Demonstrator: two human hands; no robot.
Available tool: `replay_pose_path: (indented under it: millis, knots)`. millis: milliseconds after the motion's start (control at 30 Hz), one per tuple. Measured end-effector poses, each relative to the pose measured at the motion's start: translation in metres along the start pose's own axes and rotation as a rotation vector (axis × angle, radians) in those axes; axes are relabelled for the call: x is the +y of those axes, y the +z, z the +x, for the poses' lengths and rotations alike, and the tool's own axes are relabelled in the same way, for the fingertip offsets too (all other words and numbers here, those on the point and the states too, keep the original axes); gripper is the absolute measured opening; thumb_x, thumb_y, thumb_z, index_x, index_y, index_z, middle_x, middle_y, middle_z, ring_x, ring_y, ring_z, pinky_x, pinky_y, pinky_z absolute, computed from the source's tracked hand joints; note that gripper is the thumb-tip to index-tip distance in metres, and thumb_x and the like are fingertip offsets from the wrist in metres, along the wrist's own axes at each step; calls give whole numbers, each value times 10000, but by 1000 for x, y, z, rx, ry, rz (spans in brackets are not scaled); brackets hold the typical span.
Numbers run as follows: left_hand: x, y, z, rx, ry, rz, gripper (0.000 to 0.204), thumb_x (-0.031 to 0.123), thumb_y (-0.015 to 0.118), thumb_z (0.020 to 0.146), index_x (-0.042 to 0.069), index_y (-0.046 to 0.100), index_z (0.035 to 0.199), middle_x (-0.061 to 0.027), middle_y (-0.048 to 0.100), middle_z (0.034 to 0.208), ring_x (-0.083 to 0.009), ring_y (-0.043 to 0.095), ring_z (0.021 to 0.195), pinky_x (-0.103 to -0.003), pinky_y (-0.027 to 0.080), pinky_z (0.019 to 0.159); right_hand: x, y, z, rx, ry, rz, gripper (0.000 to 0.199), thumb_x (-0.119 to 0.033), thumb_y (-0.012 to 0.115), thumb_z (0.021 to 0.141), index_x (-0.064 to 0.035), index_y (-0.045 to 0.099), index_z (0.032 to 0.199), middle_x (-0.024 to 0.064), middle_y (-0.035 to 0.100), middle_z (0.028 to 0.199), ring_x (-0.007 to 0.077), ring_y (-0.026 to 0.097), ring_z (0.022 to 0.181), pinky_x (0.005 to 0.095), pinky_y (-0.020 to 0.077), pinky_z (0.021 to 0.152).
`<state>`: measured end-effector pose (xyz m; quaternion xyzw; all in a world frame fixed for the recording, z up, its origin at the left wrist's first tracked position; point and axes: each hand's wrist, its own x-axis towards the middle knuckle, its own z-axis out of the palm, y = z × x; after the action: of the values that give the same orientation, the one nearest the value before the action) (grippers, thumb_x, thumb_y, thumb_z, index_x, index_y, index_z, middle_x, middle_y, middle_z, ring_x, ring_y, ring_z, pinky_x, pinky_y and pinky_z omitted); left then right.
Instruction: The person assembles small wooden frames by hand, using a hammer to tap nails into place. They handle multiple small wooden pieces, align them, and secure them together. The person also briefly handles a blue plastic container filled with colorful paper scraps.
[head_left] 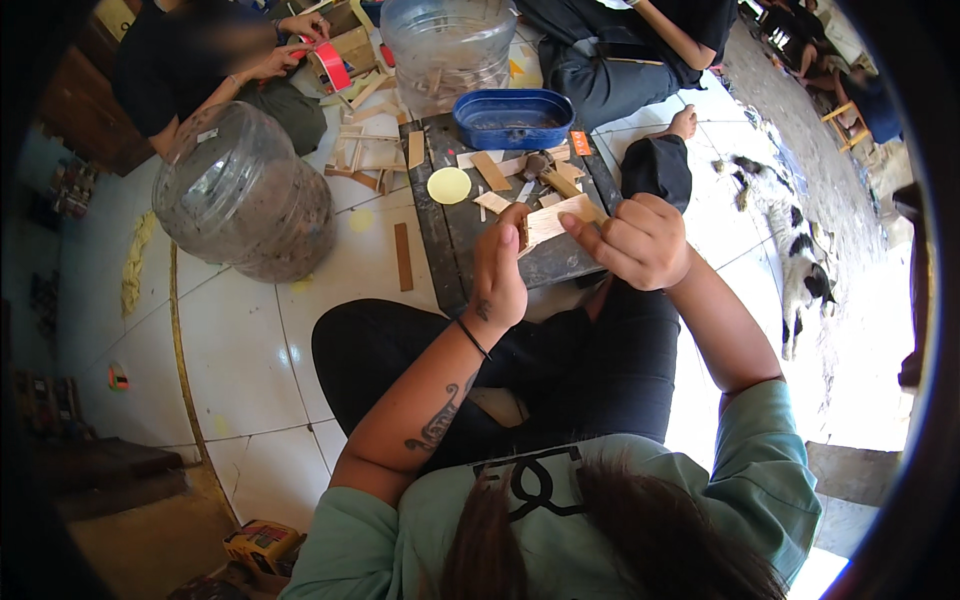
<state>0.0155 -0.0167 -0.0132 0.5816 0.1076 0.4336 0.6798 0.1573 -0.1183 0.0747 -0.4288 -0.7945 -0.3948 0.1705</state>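
Note:
Between my hands is a small pale wooden piece, tilted above the near edge of a low dark table. Its left end looks brown and rests against the fingers of my left hand, which grips it. My right hand has its fingers curled, with one fingertip pressing on the pale face near the right end. Just beyond, loose wood strips lie by a pale yellow disc. A brown-headed tool, partly covered, sits among them.
A blue oval tub stands at the table's far side. Large clear plastic containers are left and beyond. One co-worker holds a red object; another person's leg reaches the table's right. A cat lies on the tiles.

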Motion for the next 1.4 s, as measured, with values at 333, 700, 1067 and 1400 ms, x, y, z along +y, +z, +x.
replay_pose_path:
  millis: [333,700,1067,1400]
  knots:
    - [1,-9,3,-201,71,30,442,445,488,911,3,468,906,-39,456,738,-105,411,680,-271,359,614,16,4,3,24,-88,117,188,-37,704,627,-33,660,810,-8,451,646,114,499,557,228,407,453]
    - [8,-11,5,-301,265,125,555,348,425,962,39,263,1394,-167,415,1295,-269,428,1188,-370,331,1009,28,10,4,34,-171,143,155,-33,699,619,-37,639,762,-5,490,663,122,523,572,244,424,462]
    - [6,-14,8,-325,173,129,483,347,376,982,36,341,1350,-129,462,1238,-193,482,1040,-313,373,916,41,16,7,33,-248,159,169,-69,702,634,-45,658,796,-13,478,658,120,530,592,245,451,501]
    - [4,-13,5,-271,197,173,429,307,376,985,23,388,1307,-135,490,1184,-199,498,996,-316,383,899,34,12,18,-190,216,622,295,-170,736,705,-78,638,967,40,535,733,209,565,662,319,475,612]
